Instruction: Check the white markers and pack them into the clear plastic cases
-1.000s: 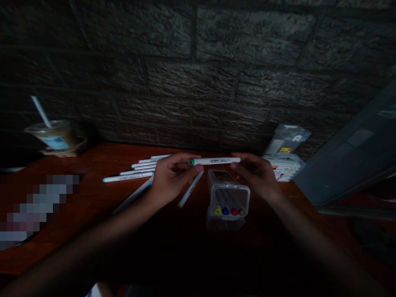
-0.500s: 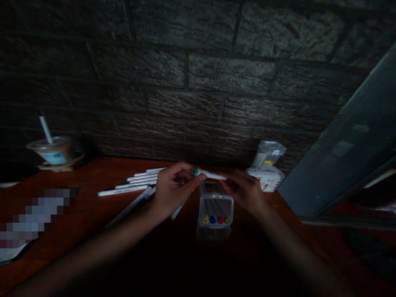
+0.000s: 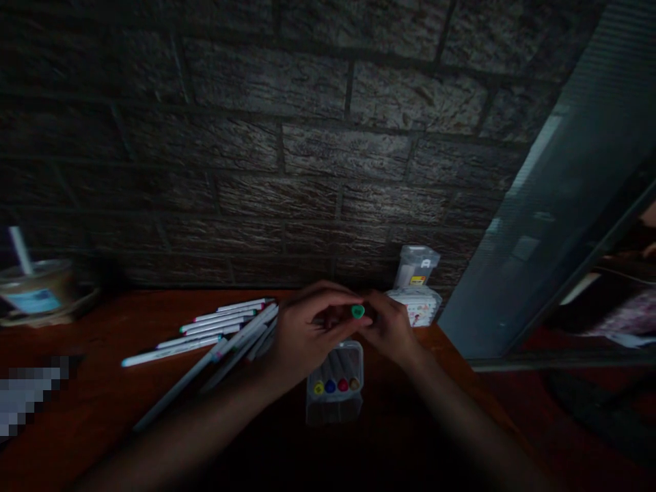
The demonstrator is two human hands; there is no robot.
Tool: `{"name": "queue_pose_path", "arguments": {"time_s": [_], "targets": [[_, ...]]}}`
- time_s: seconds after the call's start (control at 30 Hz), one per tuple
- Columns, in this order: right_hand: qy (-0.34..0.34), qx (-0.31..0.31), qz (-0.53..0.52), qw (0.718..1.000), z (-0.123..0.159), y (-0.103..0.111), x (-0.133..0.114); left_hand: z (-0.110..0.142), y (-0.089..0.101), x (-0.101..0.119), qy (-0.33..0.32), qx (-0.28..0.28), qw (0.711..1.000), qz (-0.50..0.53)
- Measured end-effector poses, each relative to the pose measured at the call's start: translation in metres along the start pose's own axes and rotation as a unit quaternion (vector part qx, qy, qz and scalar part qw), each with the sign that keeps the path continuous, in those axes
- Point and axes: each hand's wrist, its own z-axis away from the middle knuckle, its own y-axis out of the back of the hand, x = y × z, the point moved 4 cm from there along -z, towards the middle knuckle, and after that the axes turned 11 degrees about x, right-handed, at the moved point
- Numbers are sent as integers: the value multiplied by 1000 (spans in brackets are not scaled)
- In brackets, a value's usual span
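Observation:
A marker with a green end (image 3: 357,311) points toward me, its barrel mostly hidden by fingers. My left hand (image 3: 307,335) pinches it from the left, thumb and fingertips closed around it. From the right, the closed fingers of my right hand (image 3: 388,326) hold it too. Just below both hands stands a clear plastic case (image 3: 334,411), in which markers with yellow, blue, red and tan ends lie side by side. Left of my left hand, several white markers (image 3: 218,328) are spread in a loose pile; my hand and forearm cover part of it.
At the back right, a clear container (image 3: 417,265) stands behind a white printed pack (image 3: 423,307). A drink cup with a straw (image 3: 35,287) sits far left on the wooden table (image 3: 97,342). A brick wall (image 3: 307,150) rises behind, and a grey panel (image 3: 533,205) borders the right.
The marker has turned from lying sideways to pointing its green end at me. My right hand has come closer to my left. The view has shifted right and up.

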Motion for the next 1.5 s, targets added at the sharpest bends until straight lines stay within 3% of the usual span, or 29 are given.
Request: {"name": "queue_pose_path", "arguments": {"time_s": [0.3, 0.57, 0.7, 0.87, 1.0, 1.13, 1.27, 1.5], "targets": [[6, -41, -16, 999, 2, -5, 0, 4, 13, 2, -58, -34, 998, -2], [-11, -21, -5, 1000, -2, 1, -6, 3, 17, 19, -129, -48, 990, -22], [-13, -4, 4, 1000, -9, 14, -9, -6, 25, 22, -131, -50, 990, -24], [-11, 11, 22, 1000, -32, 45, -12, -39, 53, 2, -79, -48, 992, -80], [-13, -24, 18, 999, -67, 62, -34, -56, 66, -17, -119, -125, 974, -147], [-9, -39, -24, 999, -98, 51, -70, -52, 62, -30, -179, -149, 951, -205], [24, -48, -96, 994, -108, 24, -98, -47, 55, -34, -170, -151, 952, -205], [109, -46, -116, 986, -105, 13, -110, -47, 56, -35, -136, -126, 967, -177]]}}
